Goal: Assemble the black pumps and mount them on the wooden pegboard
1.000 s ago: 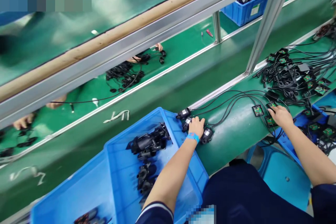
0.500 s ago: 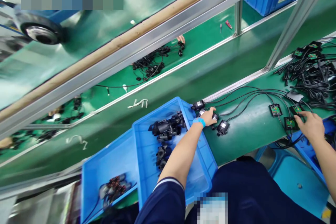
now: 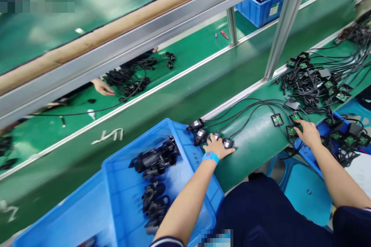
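My left hand (image 3: 216, 146), with a blue wristband, lies fingers down on small black pump units (image 3: 199, 136) lined up on the green bench beside a blue bin (image 3: 185, 185). My right hand (image 3: 307, 132) rests with spread fingers on small green circuit boards (image 3: 291, 131) at the bench's near edge. Black cables (image 3: 249, 109) run from the pumps to the boards. The bin holds several black pump housings (image 3: 153, 159).
A tangle of cables and boards (image 3: 319, 81) lies at the right. An aluminium post (image 3: 282, 23) and rail stand behind. Another person's hand (image 3: 102, 87) works on cables across the conveyor. A second blue bin (image 3: 261, 7) sits far back. A blue stool (image 3: 304, 191) is below.
The view swung left and back. My left hand has shifted from the middle pump to the nearer ones. My right hand stays on the circuit boards.
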Tool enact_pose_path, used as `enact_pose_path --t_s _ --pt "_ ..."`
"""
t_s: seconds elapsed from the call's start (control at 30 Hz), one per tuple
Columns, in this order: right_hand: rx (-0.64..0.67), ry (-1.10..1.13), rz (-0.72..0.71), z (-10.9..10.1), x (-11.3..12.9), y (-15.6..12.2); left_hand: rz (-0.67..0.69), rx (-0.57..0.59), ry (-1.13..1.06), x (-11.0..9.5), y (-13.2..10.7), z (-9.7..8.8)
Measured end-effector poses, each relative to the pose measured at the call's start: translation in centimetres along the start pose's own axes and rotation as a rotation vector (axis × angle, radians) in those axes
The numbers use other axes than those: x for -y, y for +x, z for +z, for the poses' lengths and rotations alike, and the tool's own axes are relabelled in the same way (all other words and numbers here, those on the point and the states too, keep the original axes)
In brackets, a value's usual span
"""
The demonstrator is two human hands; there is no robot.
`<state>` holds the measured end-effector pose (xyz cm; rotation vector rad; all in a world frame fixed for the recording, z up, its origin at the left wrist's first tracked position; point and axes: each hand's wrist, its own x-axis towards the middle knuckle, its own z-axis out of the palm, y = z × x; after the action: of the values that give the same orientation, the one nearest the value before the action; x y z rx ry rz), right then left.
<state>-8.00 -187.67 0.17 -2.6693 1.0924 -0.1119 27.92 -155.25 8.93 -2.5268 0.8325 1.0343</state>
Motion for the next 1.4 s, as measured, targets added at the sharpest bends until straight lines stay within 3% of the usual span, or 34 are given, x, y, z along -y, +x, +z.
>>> enact_pose_path --t_s 0.17,0.37,0.5,0.63,0.83,1.07,1.17,1.23,1.4 --pt "0.002 -0.170 0.084 0.3 0.3 -0.5 -0.111 0.129 0.152 -2.3 1.5 0.1" --pt "0.015 -0.280 0.120 -0.9 0.7 -0.7 -0.033 0.041 0.266 -2.2 2.1 0.5" --pt "-0.068 -0.147 0.130 -0.5 0.4 -2.7 0.026 0.030 0.233 -1.6 1.8 0.6" --pt "-0.037 -0.017 0.195 0.9 1.5 -3.7 0.030 0.018 0.241 -1.5 1.9 0.6" --pt "-0.047 0.000 0.149 1.3 2.8 0.5 0.036 0.036 0.271 -1.6 2.3 0.5" --pt "0.026 -0.012 0.244 0.7 2.0 3.3 0.083 -0.007 0.220 -1.3 2.0 0.4" --pt "0.065 0.024 0.256 -0.7 2.1 3.4 0.087 -0.018 0.086 -0.9 0.9 0.1" --pt "0.087 0.080 0.258 -2.8 2.3 2.5 0.114 -0.012 -0.091 -0.5 -0.3 -0.3" --pt "0.102 0.519 0.308 -11.6 3.0 -3.1 0.354 -0.084 -0.543 0.6 -6.0 -2.5"
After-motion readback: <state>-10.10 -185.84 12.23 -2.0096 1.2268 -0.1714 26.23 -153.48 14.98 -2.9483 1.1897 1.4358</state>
